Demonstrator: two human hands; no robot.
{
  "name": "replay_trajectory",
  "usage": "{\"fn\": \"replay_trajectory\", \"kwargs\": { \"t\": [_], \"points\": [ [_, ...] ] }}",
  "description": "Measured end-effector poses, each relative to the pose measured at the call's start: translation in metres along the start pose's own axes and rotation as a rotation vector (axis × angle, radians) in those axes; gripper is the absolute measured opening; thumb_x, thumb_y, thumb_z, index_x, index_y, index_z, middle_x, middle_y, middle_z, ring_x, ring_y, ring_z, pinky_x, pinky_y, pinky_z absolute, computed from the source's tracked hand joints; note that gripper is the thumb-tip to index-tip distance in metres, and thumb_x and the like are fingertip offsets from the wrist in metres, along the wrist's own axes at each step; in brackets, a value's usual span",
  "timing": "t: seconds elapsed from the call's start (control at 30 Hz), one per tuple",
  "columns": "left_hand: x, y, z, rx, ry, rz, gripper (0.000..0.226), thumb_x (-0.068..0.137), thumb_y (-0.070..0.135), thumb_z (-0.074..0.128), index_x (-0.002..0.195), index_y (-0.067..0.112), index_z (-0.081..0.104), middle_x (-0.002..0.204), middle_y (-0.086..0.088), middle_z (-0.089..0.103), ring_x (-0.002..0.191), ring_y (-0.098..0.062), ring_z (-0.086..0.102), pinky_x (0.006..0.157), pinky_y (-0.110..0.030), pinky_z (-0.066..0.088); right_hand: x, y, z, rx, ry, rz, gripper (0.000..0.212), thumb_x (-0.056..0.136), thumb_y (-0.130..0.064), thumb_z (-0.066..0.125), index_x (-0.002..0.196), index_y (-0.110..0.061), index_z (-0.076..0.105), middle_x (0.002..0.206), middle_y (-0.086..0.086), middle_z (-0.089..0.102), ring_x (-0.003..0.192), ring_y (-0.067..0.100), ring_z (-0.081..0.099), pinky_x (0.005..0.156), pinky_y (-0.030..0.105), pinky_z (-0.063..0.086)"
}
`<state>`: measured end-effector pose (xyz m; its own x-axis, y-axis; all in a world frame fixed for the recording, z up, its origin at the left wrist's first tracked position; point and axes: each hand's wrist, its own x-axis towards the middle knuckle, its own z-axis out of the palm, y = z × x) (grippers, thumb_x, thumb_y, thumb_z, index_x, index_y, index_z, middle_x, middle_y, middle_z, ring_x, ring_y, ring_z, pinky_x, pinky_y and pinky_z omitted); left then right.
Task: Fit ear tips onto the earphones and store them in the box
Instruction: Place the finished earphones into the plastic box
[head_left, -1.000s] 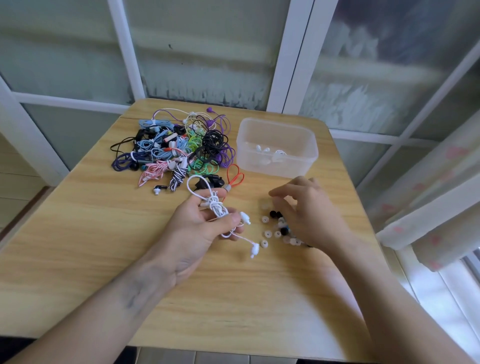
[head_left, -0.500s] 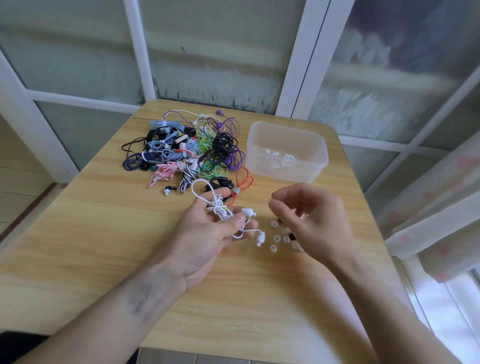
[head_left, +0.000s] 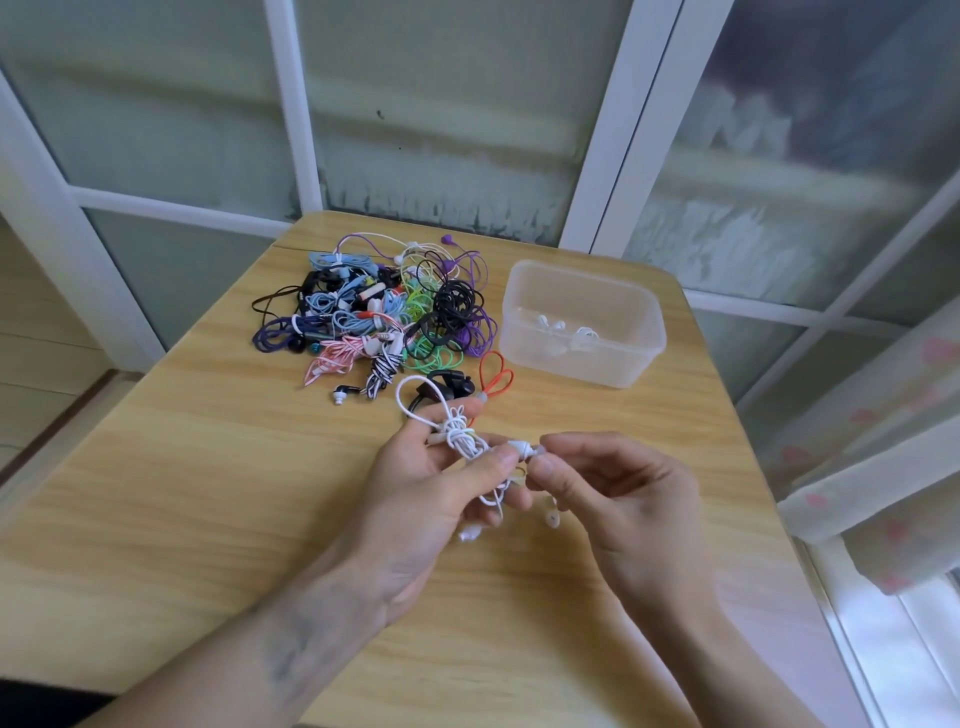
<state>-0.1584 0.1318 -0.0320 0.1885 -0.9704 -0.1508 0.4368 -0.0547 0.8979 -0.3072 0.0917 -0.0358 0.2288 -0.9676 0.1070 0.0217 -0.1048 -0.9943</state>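
Observation:
My left hand (head_left: 431, 483) grips a bundled white earphone (head_left: 460, 434) above the table, with one earbud (head_left: 518, 447) sticking out past the thumb. My right hand (head_left: 618, 488) pinches a small ear tip (head_left: 540, 450) right against that earbud. The second earbud (head_left: 470, 532) dangles below my left hand. One loose ear tip (head_left: 551, 518) shows between the hands; other tips are hidden under my right hand. The clear plastic box (head_left: 582, 358) stands at the back right with white earphones (head_left: 566, 330) inside.
A tangled pile of coloured earphones (head_left: 379, 312) lies at the back left of the wooden table (head_left: 208, 493). A red-orange cable loop (head_left: 496, 376) and a black earphone (head_left: 449, 387) lie just beyond my left hand. Window frames and a curtain (head_left: 878, 467) surround the table.
My right hand lifted off the ear tips on the table with one tip and came left to the earbud. My left hand raised the white earphone slightly.

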Motion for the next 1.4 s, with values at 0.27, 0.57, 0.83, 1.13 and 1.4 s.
{"fn": "replay_trajectory", "kwargs": {
  "t": [0.27, 0.57, 0.83, 1.13, 1.4],
  "points": [
    [0.001, 0.000, -0.001, -0.045, 0.042, -0.006, 0.055, 0.070, 0.010, 0.072, 0.120, 0.015, 0.052, 0.086, -0.009, 0.072, 0.060, -0.021, 0.061, 0.048, -0.025, 0.040, -0.002, -0.003, 0.000, 0.021, -0.060, -0.038, 0.017, 0.074, -0.017, 0.074, 0.087, -0.007, 0.077, 0.074, 0.014, 0.075, 0.065, 0.022, 0.071, 0.063, 0.030, 0.057],
    [0.002, 0.003, -0.007, -0.031, -0.052, -0.082, 0.063, 0.067, 0.011, 0.074, 0.124, 0.014, 0.050, 0.078, -0.005, 0.068, 0.059, -0.021, 0.060, 0.049, -0.024, 0.041, 0.006, -0.003, -0.008, 0.031, -0.221, 0.008, 0.014, 0.077, -0.013, 0.072, 0.087, -0.004, 0.077, 0.078, 0.020, 0.074, 0.068, 0.033, 0.071, 0.068, 0.036, 0.058],
    [0.000, 0.003, -0.007, -0.049, -0.141, -0.197, 0.060, 0.069, 0.007, 0.073, 0.125, 0.007, 0.049, 0.075, -0.006, 0.066, 0.056, -0.018, 0.058, 0.053, -0.024, 0.040, 0.011, -0.007, -0.021, 0.006, -0.342, 0.092, 0.017, 0.071, -0.015, 0.075, 0.081, -0.001, 0.077, 0.073, 0.020, 0.072, 0.063, 0.024, 0.068, 0.056, 0.029, 0.055],
    [0.002, 0.004, -0.006, -0.061, -0.185, -0.110, 0.061, 0.069, 0.006, 0.070, 0.126, 0.008, 0.047, 0.076, -0.008, 0.066, 0.057, -0.021, 0.058, 0.060, -0.027, 0.045, 0.011, -0.002, -0.023, 0.157, -0.355, 0.177, 0.030, 0.067, -0.031, 0.084, 0.087, -0.009, 0.079, 0.084, 0.022, 0.074, 0.075, 0.026, 0.073, 0.066, 0.028, 0.058],
    [-0.001, 0.001, -0.007, -0.093, -0.182, -0.096, 0.058, 0.069, 0.000, 0.068, 0.123, 0.005, 0.048, 0.071, -0.009, 0.064, 0.056, -0.019, 0.059, 0.058, -0.022, 0.050, 0.012, 0.005, -0.022, 0.216, -0.358, 0.224, 0.029, 0.063, -0.028, 0.085, 0.084, -0.008, 0.079, 0.078, 0.021, 0.073, 0.070, 0.023, 0.073, 0.064, 0.026, 0.058]
  ]
}}
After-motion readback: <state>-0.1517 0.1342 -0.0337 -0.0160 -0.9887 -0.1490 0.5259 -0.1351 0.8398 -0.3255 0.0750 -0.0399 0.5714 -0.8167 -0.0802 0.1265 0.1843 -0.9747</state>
